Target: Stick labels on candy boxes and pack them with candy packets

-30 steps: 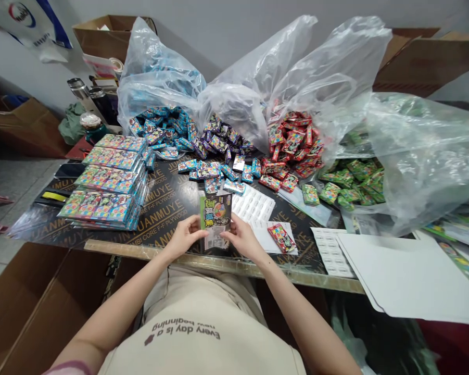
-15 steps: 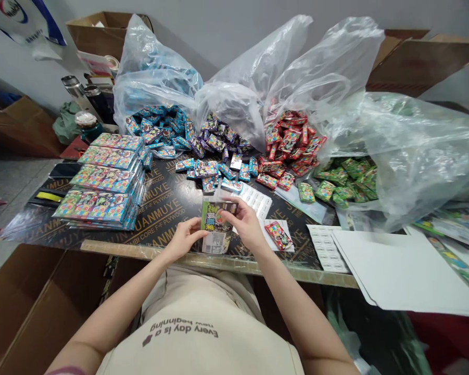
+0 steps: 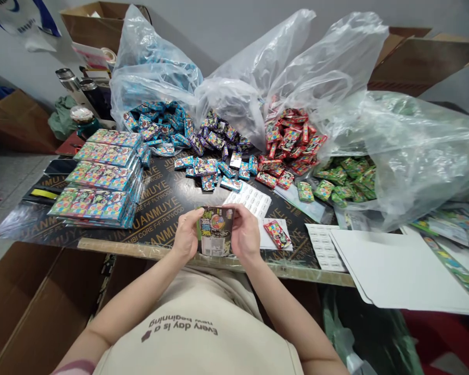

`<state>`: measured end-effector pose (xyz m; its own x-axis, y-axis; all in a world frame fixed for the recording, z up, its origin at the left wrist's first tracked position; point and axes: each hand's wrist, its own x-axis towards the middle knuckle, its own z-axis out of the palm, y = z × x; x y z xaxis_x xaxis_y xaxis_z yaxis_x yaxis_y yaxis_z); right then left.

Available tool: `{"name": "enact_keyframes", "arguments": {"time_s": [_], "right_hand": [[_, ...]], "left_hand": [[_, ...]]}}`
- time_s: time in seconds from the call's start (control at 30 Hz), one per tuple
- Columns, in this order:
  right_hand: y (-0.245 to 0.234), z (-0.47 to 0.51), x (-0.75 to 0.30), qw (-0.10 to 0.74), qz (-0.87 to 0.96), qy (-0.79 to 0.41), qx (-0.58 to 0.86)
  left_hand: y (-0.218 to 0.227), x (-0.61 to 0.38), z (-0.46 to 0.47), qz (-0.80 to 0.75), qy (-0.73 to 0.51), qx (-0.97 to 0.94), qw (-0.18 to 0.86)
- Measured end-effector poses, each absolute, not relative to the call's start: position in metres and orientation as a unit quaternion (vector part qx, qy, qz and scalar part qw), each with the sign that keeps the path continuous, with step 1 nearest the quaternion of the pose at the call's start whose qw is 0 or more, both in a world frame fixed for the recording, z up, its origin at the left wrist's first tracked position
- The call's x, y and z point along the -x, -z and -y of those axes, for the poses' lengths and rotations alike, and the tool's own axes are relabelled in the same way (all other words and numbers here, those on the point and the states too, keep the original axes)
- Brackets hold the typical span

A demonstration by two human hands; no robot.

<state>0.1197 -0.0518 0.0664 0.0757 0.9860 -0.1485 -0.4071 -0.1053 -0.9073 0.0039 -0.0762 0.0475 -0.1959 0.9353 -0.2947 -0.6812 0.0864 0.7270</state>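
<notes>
Between my two hands I hold a dark printed packet (image 3: 217, 229) with a green left edge, a colourful round picture and a pale printed block low down. My left hand (image 3: 186, 234) grips its left side, and my right hand (image 3: 245, 233) grips its right side with the thumb along the edge. It is held above the front edge of the table. Just right of my right hand lies a red candy box (image 3: 277, 234) on white paper. Beyond the packet, a sheet of white stickers (image 3: 253, 202) lies near several loose blue candy boxes (image 3: 231, 183).
Stacked flat packs (image 3: 89, 200) stand at the left. Along the back, clear bags spill blue boxes (image 3: 167, 125), purple boxes (image 3: 214, 138), red boxes (image 3: 292, 138) and green boxes (image 3: 347, 179). White sheets (image 3: 398, 265) overhang the front edge at right. A cardboard box (image 3: 19, 307) sits below left.
My right fingers have moved off the packet's face to its right edge. My left hand has closed round the left edge, and the packet's front now shows more fully.
</notes>
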Motion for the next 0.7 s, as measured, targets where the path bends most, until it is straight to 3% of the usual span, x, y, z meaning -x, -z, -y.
{"name": "enact_keyframes", "arguments": {"time_s": [0.2, 0.4, 0.6, 0.7], "right_hand": [[-0.067, 0.057, -0.122, 0.590, 0.290, -0.598, 0.459], [-0.059, 0.052, -0.127, 0.611, 0.293, -0.571, 0.463], [-0.057, 0.050, -0.141, 0.563, 0.353, -0.608, 0.434], [-0.057, 0.051, -0.142, 0.589, 0.349, -0.606, 0.405]], "left_hand": [[-0.063, -0.016, 0.074, -0.360, -0.636, -0.148, 0.666], [-0.064, -0.023, 0.069, -0.410, -0.618, -0.184, 0.645], [-0.069, -0.010, 0.061, -0.450, -0.597, -0.282, 0.602], [-0.073, -0.003, 0.055, -0.451, -0.595, -0.339, 0.573]]}}
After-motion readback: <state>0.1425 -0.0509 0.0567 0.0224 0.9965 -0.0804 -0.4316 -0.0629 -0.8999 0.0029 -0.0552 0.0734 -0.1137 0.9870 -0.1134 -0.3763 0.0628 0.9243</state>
